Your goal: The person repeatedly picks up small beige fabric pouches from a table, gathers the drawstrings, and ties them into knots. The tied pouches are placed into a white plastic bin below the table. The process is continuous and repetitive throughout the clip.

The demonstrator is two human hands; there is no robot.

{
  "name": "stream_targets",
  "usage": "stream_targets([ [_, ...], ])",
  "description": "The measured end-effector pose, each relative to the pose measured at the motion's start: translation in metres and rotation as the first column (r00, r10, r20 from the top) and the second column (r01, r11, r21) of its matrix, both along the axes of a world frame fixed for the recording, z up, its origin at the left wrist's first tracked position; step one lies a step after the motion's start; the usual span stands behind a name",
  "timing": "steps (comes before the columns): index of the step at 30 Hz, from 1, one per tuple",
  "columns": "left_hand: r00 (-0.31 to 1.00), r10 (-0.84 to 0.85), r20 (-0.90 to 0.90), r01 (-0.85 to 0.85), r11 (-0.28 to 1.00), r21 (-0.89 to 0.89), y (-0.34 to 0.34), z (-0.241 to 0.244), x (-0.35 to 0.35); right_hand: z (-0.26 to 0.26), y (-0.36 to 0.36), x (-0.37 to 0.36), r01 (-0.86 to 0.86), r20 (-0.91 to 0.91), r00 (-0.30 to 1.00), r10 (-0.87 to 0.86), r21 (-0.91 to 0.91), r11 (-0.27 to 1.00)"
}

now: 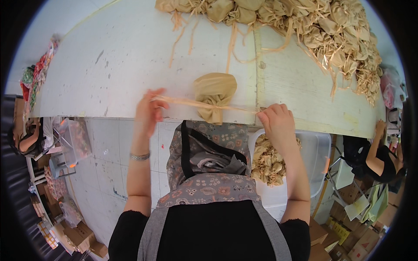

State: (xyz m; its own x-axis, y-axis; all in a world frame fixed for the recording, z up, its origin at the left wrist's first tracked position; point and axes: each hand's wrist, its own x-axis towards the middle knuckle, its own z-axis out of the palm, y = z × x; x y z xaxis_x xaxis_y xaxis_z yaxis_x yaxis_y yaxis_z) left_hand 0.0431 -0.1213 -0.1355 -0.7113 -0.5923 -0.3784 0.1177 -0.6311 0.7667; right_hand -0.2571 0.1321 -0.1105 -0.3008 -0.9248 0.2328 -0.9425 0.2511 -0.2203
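Note:
A tan fabric pouch point(215, 86) lies at the table's near edge, its gathered neck towards me and its lower end over the edge. A peach ribbon point(186, 101) crosses the neck and stretches out to both sides. My left hand point(152, 109), blurred, holds the ribbon's left end between its fingers. The right end runs into my right hand point(277, 120), whose fingers are closed on it by the table edge. What the pouch contains is hidden.
Many similar tied pouches point(326, 29) are heaped along the far right of the white table point(130, 65), ribbons trailing. Below my right arm stands a clear plastic bin point(310, 163) holding more pouches point(266, 156). Other people point(382, 156) sit at the far right and left. Cardboard boxes point(78, 235) stand low left.

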Motion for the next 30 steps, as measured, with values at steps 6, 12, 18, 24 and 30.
stream_targets([
  [6,0.703,0.689,0.176,0.466,-0.259,-0.846,0.072,0.032,-0.039,0.035,-0.036,0.042,-0.09,0.029,0.995,0.098,-0.211,0.973],
  [12,0.841,0.128,0.525,0.539,-0.128,-0.832,0.065,0.016,-0.09,-0.017,-0.067,0.057,-0.09,0.552,0.809,0.199,-0.218,0.972],
  [18,0.816,-0.455,0.357,0.571,0.731,-0.374,0.045,0.028,-0.063,-0.015,-0.073,0.057,-0.101,0.646,0.705,0.293,-0.317,0.943],
  [24,0.827,0.33,0.456,0.554,-0.334,-0.762,0.051,0.045,-0.057,-0.014,-0.072,0.055,-0.334,0.442,0.814,0.376,-0.174,0.926],
  [30,0.966,-0.124,0.226,0.257,0.372,-0.892,0.054,-0.011,-0.081,-0.024,-0.085,0.046,-0.183,0.768,0.613,0.184,-0.089,0.979],
])
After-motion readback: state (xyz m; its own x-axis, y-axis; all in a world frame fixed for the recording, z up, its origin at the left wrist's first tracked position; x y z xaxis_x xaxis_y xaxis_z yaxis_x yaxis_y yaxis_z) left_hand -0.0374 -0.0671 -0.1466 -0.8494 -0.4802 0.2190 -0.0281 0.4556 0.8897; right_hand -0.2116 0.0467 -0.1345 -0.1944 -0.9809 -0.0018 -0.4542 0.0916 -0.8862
